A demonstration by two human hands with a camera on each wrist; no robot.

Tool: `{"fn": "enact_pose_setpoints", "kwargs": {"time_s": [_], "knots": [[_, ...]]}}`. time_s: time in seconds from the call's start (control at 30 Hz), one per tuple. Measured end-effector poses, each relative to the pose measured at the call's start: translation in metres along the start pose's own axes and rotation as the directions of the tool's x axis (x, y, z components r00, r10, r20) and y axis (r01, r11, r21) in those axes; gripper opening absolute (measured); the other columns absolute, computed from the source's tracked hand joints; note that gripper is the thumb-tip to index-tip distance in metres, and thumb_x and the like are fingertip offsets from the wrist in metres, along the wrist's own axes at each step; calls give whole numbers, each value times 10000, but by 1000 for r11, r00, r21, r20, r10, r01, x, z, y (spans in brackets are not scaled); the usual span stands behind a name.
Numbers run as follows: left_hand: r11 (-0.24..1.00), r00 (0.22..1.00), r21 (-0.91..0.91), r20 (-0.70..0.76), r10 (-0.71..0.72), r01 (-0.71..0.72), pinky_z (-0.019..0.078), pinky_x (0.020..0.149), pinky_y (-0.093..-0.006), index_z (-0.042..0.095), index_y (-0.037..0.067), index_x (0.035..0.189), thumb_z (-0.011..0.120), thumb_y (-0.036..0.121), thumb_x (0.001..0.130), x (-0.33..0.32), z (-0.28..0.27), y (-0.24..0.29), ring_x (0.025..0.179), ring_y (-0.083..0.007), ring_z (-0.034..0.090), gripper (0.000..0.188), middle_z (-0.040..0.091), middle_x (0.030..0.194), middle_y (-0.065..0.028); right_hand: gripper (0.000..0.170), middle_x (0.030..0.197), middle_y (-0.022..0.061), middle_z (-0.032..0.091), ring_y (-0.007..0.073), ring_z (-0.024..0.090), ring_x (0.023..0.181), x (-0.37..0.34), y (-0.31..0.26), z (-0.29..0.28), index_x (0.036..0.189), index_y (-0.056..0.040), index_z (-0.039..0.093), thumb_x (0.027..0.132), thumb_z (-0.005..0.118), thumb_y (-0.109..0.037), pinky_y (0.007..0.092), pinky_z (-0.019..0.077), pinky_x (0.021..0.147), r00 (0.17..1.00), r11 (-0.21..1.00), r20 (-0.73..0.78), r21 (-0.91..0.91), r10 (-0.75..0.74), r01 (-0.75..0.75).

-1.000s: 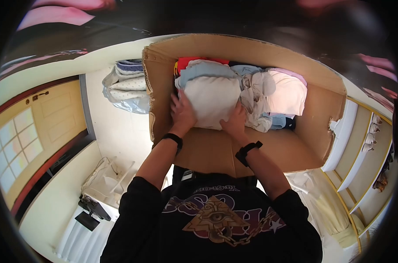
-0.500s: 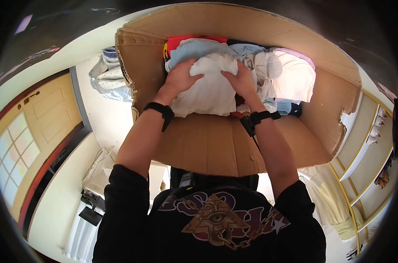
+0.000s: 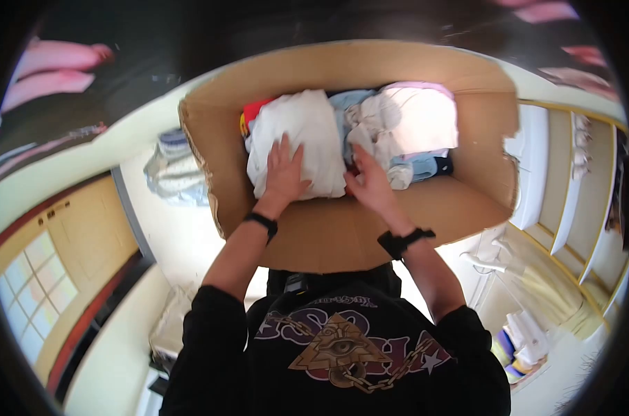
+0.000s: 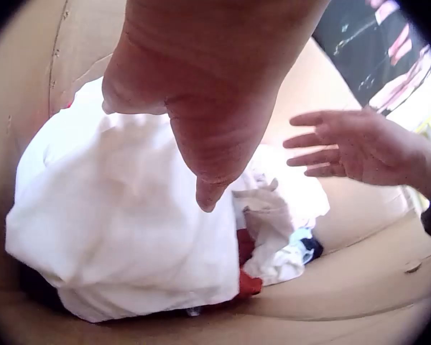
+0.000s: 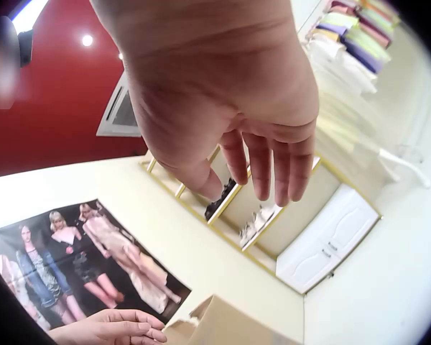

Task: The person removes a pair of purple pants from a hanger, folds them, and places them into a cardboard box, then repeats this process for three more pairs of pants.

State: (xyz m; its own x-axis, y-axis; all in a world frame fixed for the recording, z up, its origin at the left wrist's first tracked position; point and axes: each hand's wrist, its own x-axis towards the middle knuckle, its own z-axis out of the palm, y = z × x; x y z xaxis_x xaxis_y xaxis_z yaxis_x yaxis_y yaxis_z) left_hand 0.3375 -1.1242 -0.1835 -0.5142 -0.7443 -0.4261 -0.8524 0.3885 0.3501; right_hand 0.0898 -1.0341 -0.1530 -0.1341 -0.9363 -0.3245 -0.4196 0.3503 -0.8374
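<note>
A large cardboard box [image 3: 342, 239] holds a pile of clothes. A bulky white garment [image 3: 297, 118] fills its left side, and my left hand [image 3: 283, 177] rests on it with the fingers spread. My right hand [image 3: 374, 188], fingers extended and holding nothing, is beside the garment's right edge, near a crumpled beige-grey garment [image 3: 377, 114]. In the left wrist view a bit of dark red cloth [image 4: 250, 282] shows beneath the white garment [image 4: 151, 223]. Pale pink clothing [image 3: 425, 118] lies at the right, with light blue cloth [image 3: 425, 166] beside it.
Left of the box lies a wrapped bundle of fabric [image 3: 176, 170], with a yellow door [image 3: 99, 229] farther off. Shelves [image 3: 564, 180] stand at the right beside hanging pale yellow cloth [image 3: 543, 284]. A poster of people [image 5: 79, 259] hangs on the wall.
Half a second ago both hands gripped the white garment's far edge. It now covers the light blue cloth behind it; my left hand lies on it and my right hand has let go.
</note>
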Motion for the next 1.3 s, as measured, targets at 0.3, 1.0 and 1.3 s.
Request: {"fn": "enact_pose_setpoints", "kwargs": {"time_s": [0.3,1.0,1.3], "knots": [[764,937,-555,-94,336,-330,576,978,-445,675,21,1305,805,170,934,-72,-107,62,1185,-351,686,420,691,1298,-192,590,1309,199,709,338,705,1178,-221,-111,-125,1511,-51,581,949,746,-122,411,571,1000,836,976,-534,-80,129,-202],[470,253,-463,455,854,-752,607,783,-315,730,-7,1171,754,161,1000,-256,52,484,964,-183,764,241,784,1078,-130,391,1265,163,756,320,740,1151,-673,21,-25,1323,-21,688,979,750,-198,421,605,952,-209,910,-896,411,391,-61],[148,-244,-487,651,719,-861,638,852,-366,739,-6,1138,765,185,980,-383,202,647,981,-238,783,249,761,1127,-156,298,1140,118,805,214,768,1056,-819,60,70,1248,-15,719,1003,745,-182,355,601,912,-590,747,-540,642,600,173]]}}
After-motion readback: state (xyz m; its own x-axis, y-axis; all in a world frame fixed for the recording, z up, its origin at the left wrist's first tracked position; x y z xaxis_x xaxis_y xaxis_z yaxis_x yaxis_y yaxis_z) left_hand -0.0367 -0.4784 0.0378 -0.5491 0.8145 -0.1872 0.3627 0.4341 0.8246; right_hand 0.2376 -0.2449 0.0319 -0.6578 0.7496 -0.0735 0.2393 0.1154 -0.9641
